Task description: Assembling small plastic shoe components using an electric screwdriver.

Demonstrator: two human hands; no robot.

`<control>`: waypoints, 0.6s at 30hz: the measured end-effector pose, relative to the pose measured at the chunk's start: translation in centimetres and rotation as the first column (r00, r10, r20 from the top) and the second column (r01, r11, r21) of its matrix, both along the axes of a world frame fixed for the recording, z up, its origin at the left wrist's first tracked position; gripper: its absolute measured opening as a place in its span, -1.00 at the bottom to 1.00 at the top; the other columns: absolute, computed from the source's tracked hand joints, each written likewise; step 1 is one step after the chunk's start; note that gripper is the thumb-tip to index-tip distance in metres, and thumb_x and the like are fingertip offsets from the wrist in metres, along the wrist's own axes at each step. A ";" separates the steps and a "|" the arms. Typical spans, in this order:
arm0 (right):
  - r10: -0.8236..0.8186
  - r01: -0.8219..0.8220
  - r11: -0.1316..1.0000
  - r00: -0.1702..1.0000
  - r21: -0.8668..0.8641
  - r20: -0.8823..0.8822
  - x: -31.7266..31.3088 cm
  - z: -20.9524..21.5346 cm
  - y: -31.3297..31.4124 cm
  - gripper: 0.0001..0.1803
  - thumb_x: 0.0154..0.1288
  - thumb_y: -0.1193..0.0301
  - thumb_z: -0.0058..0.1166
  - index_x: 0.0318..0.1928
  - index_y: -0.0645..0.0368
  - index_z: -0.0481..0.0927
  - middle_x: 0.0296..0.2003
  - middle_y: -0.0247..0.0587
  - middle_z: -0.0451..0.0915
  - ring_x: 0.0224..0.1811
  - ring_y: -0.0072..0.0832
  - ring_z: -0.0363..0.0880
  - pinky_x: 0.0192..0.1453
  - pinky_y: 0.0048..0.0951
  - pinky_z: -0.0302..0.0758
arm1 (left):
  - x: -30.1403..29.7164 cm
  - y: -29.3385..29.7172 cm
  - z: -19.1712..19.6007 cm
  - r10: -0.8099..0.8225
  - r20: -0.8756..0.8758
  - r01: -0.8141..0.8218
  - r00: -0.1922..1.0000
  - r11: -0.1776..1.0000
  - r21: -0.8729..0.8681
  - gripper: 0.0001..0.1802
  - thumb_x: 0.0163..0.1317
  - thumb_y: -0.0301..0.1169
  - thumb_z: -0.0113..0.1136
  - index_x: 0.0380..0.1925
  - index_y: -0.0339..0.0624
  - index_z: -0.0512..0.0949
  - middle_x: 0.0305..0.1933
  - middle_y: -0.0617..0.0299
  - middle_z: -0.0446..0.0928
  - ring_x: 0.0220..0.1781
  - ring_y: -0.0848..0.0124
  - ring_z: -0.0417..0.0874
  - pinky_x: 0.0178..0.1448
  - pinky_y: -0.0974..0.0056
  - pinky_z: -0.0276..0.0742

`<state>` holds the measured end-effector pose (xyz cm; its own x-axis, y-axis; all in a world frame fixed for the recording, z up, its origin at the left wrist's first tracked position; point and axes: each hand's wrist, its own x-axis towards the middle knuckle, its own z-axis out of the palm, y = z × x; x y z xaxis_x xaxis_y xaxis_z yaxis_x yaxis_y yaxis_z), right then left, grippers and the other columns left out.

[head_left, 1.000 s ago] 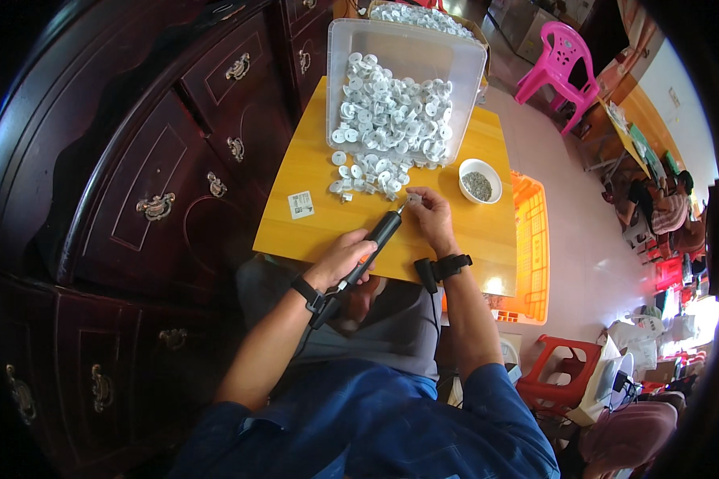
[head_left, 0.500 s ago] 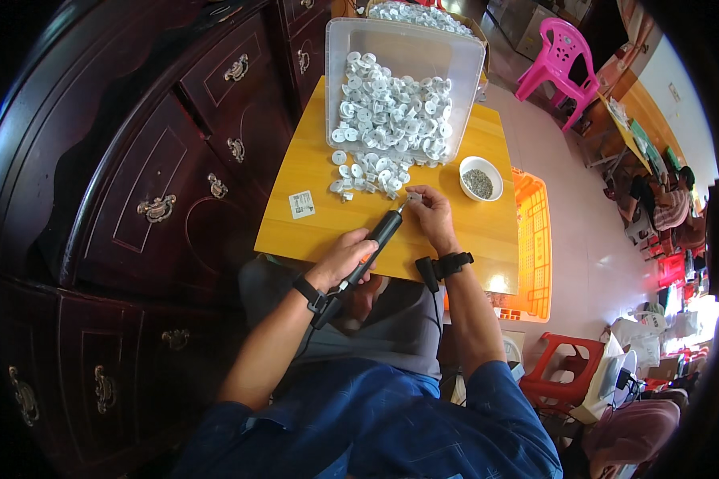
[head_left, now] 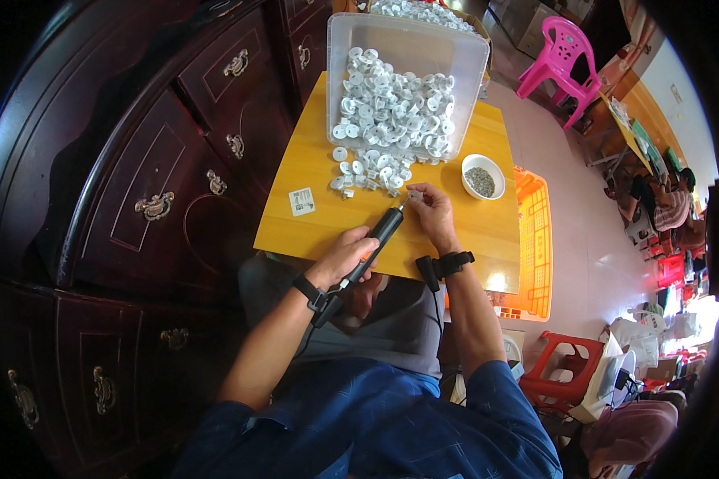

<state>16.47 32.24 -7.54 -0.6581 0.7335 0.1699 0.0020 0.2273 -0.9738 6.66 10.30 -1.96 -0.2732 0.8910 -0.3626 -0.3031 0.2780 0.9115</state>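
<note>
Two bare hands at work over a small square worktop (head_left: 311, 227) of smooth, honey-coloured wood. Left hand (head_left: 345, 254): fingers wrapped around a slim black cylindrical power screwdriver (head_left: 375, 239), held at a slant with its thin metal tip aimed up and to the right; a dark strap circles the wrist, and a cable trails from the tool's rear end. Right hand (head_left: 433, 211): fingertips pinched on a small pale part (head_left: 415, 194), pressed down on the wood just where the tool's tip meets it; a black band with a boxy module sits on this wrist too. Just beyond the hands, a loose heap of small white round plastic pieces (head_left: 367, 168), disc-like with raised centres, spilling from a clear, rectangular plastic bin (head_left: 351, 40) tipped on its side and packed with the same pieces. Right of the heap, a small round white bowl (head_left: 482, 177) holding fine grey screws, too small to tell apart. Left of the hands, a small white square card (head_left: 302, 201), lying flat. Along the left, a dark, glossy carved wooden cabinet (head_left: 136, 160) with ornate brass drawer pulls. Beside the worktop on the right, an orange plastic crate (head_left: 535, 239); farther off, a pink plastic chair (head_left: 563, 52) and a red plastic stool (head_left: 563, 367).
</note>
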 end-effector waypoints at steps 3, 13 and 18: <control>0.000 0.000 1.000 1.000 0.013 0.023 0.0 -0.1 0.2 -0.73 0.20 0.59 0.17 -0.07 0.16 0.69 -0.46 -0.50 0.55 -0.45 -0.74 0.41 -0.35 -0.64 0.41 | 0.0 0.0 -0.2 -0.003 0.004 0.003 1.000 1.000 0.016 -0.75 0.35 -0.23 0.00 -0.22 -0.22 0.42 -0.50 0.23 0.49 -0.65 0.50 0.52 -0.59 0.40 0.44; 0.005 -0.006 1.000 0.999 0.021 0.035 0.3 1.0 -0.6 -0.74 0.21 0.58 0.20 -0.07 0.17 0.69 -0.47 -0.50 0.57 -0.44 -0.75 0.42 -0.34 -0.65 0.42 | 0.0 0.0 -0.2 0.001 -0.001 -0.001 1.000 1.000 0.000 -0.74 0.33 -0.23 0.01 -0.21 -0.22 0.42 -0.51 0.22 0.49 -0.66 0.49 0.51 -0.62 0.39 0.43; -0.007 0.006 1.000 0.999 0.030 0.039 0.2 0.5 -0.3 -0.73 0.20 0.57 0.22 -0.06 0.16 0.69 -0.47 -0.50 0.56 -0.45 -0.75 0.42 -0.34 -0.66 0.42 | 0.0 0.1 -0.2 -0.011 -0.011 0.011 1.000 1.000 0.005 -0.75 0.33 -0.23 0.01 -0.22 -0.21 0.41 -0.51 0.22 0.49 -0.67 0.49 0.51 -0.62 0.40 0.43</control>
